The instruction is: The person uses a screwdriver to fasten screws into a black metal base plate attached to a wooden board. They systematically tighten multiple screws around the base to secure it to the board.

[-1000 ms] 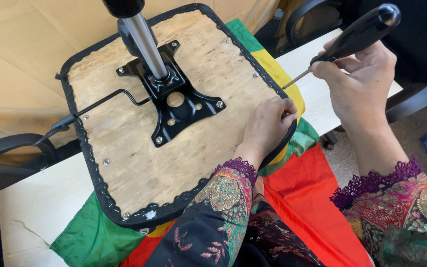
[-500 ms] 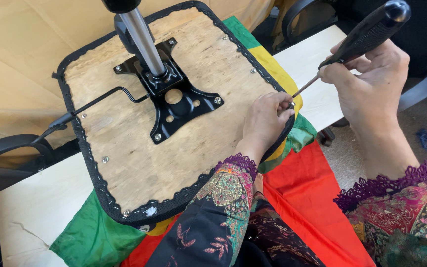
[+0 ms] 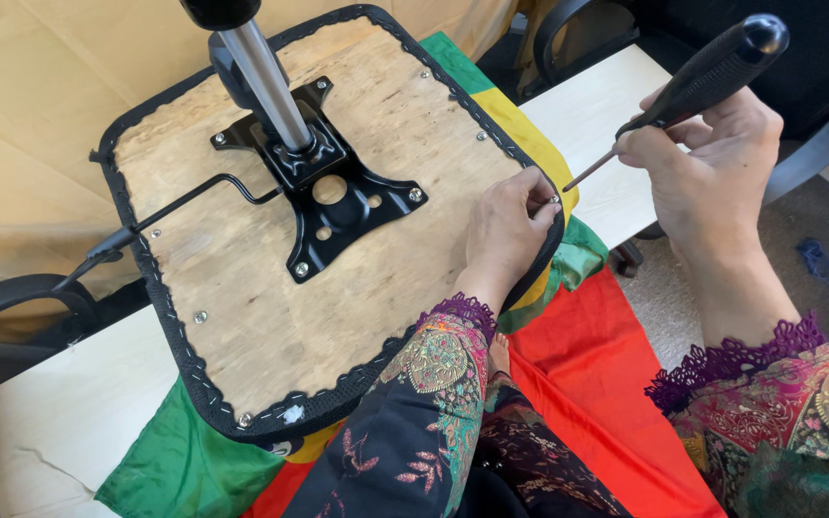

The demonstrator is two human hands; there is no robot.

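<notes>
Left hand [image 3: 506,225] stays pinched on a screw [image 3: 554,200] at the seat edge. Right hand [image 3: 712,158], clamped on the screwdriver [image 3: 693,86], has lifted slightly; tip remains short of the screw

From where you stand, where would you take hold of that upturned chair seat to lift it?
Probably by the metal post rising from the black bracket bolted to the seat. It stands up clear of the wooden underside, so a hand could wrap it from above. The stapled rim lies low on the cloth, harder to get under.
</notes>
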